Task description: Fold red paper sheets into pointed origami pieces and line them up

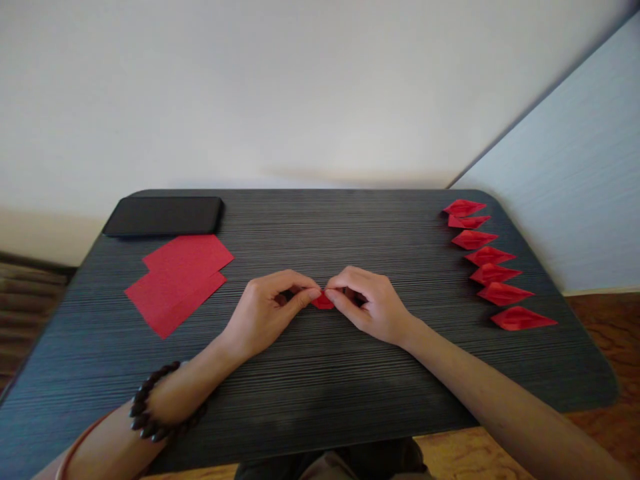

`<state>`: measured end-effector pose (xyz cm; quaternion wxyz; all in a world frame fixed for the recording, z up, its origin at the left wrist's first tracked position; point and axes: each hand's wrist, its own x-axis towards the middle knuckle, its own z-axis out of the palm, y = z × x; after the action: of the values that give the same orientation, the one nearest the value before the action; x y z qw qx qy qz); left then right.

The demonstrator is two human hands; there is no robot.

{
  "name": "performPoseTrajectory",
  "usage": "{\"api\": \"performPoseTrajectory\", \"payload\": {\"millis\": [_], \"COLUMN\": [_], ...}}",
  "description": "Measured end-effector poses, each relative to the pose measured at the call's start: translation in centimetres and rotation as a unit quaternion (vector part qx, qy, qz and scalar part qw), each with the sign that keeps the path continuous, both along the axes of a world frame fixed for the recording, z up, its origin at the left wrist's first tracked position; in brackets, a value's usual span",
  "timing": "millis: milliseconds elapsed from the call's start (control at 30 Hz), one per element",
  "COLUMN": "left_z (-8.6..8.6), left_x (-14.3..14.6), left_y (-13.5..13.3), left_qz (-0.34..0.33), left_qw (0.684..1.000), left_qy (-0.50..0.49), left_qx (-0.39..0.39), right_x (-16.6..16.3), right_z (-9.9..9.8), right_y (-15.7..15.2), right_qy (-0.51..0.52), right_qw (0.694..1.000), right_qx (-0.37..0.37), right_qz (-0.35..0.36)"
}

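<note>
Head view: clock positions are read from the small red paper piece (323, 302), with 12 o'clock toward the pale wall (320, 93). The piece sits at the middle of the dark, fine-grained tabletop (320, 393), largely covered by fingertips; its fold detail is too small to read.

Left hand (265, 310): at 9 o'clock, thumb and index finger closed in a narrow pinch on the piece's left edge. Right hand (375, 307): at 3 o'clock, matching pinch on the right edge. The two sets of fingertips are just beside each other.

Flat red sheets (170, 300) overlap at 9 o'clock, well apart from the left hand. Their far edge meets a black rectangular slab (163, 217), located at 10 o'clock; whether paper runs beneath it cannot be told.

Seven pointed red folded pieces (493, 273) form a slanting row from 2 o'clock to just past 3 o'clock, along the tabletop's right side. Most of their tips point toward 3 o'clock. A dark beaded bracelet (141, 405) encircles the left wrist at 8 o'clock.
</note>
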<state>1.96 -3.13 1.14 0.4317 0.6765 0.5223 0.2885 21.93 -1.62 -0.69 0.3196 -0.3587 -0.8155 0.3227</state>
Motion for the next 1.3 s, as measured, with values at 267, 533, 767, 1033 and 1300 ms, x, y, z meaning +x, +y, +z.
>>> {"api": "performPoseTrajectory", "payload": {"millis": [267,533,767,1033,1300], "left_z": [-0.2,-0.2,-0.5,-0.9,-1.0], "left_x": [-0.2,-0.8,-1.1,-0.9,-0.7], "left_y": [-0.1,-0.1,0.3,0.6,0.9], "left_qz": [0.085,0.066,0.105,0.117,0.123], "left_qw": [0.996,0.993,0.989,0.975,0.971], "left_qy": [-0.033,-0.001,-0.036,-0.189,-0.207], "left_qx": [0.024,0.099,0.102,0.024,-0.003], "right_x": [0.0,0.5,0.4,0.5,0.1], "right_z": [0.0,-0.5,-0.4,-0.9,-0.9], "right_y": [0.1,0.2,0.1,0.2,0.3], "right_qy": [0.059,0.1,0.157,0.184,0.226], "right_qw": [0.996,0.989,0.974,0.969,0.959], "right_qx": [0.025,-0.015,-0.073,-0.073,-0.097], "right_qz": [-0.062,-0.11,-0.148,-0.145,-0.139]}}
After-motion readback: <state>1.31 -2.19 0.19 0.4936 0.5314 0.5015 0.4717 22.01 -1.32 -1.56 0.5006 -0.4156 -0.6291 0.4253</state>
